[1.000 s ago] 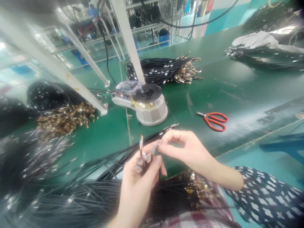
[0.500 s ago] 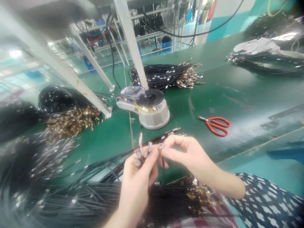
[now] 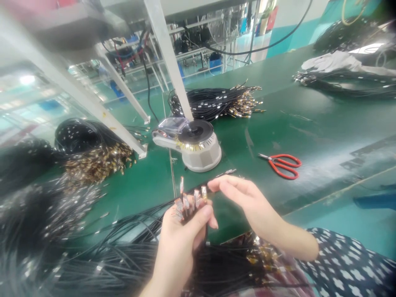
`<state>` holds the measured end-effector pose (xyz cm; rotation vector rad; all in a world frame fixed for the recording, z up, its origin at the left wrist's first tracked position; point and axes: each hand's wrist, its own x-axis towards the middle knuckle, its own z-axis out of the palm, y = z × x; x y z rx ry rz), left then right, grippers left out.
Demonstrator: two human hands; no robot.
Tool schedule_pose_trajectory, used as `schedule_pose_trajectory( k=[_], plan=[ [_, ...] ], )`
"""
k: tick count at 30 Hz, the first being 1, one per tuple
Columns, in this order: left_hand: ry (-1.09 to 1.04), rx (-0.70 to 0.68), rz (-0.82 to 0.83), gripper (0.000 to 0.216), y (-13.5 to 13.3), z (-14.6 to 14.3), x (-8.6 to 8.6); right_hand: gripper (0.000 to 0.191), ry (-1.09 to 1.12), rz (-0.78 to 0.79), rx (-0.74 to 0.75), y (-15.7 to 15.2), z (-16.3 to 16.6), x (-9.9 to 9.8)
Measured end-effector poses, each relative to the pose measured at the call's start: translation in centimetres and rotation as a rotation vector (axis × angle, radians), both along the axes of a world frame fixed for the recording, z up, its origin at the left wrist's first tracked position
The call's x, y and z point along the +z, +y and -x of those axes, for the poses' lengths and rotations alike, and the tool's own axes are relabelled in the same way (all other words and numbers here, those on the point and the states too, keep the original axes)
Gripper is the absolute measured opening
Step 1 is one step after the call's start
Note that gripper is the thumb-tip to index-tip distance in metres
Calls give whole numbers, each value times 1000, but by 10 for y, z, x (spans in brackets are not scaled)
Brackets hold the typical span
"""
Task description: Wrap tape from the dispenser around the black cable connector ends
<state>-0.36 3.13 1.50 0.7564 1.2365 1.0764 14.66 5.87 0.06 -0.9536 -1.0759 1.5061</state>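
Note:
My left hand [image 3: 181,243] is closed around several black cables, whose metal connector ends [image 3: 196,199] stick up above the thumb and fingers. The rightmost connector [image 3: 204,194] has a yellowish patch. Just right of it is my right hand [image 3: 250,200], fingers stretched out and nothing visible in its grasp. Below both hands lies a thick bundle of black cables [image 3: 130,260], with gold and silver ends [image 3: 262,255] at its right end. More cable ends [image 3: 229,172] lie on the table beyond my fingers.
A round white tape dispenser [image 3: 202,159] stands ahead, beside a white post [image 3: 168,57]. Red-handled snips [image 3: 284,165] lie to its right on the green table [image 3: 324,123]. Cable bundles sit at the back [image 3: 207,101], left [image 3: 95,161] and far right [image 3: 340,82].
My right hand has let go of the rightmost cable's connector and its fingers have opened. That connector now stands with the others in my left hand.

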Motion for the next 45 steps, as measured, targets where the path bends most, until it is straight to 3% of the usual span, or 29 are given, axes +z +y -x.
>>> schedule_pose_trajectory(
  k=[10,14,17,21,27,34,39,43,45],
  plan=[
    [10,21,-43,24,0,-2,-1,20,48,-47,54,1,5,7],
    [-5,-68,-30,24,2,2,-2,20,140,40,206,5,2,10],
    [-69,-136,20,27,4,5,-3,17,156,8,261,9,2,9],
    [-88,-119,3,29,6,4,-6,18,104,-79,187,10,6,2],
    [-84,47,-88,22,3,1,-9,12,-45,-225,8,5,9,2],
    [-209,-122,-35,26,7,6,-9,16,147,39,332,16,2,4],
    [-268,-390,67,35,13,10,-4,12,229,-82,442,24,1,-2],
    [-281,-410,86,33,14,9,-8,14,207,-125,590,33,-13,-10],
    [-290,-383,67,29,14,8,-11,18,159,-123,573,39,-25,-13]
  ],
)
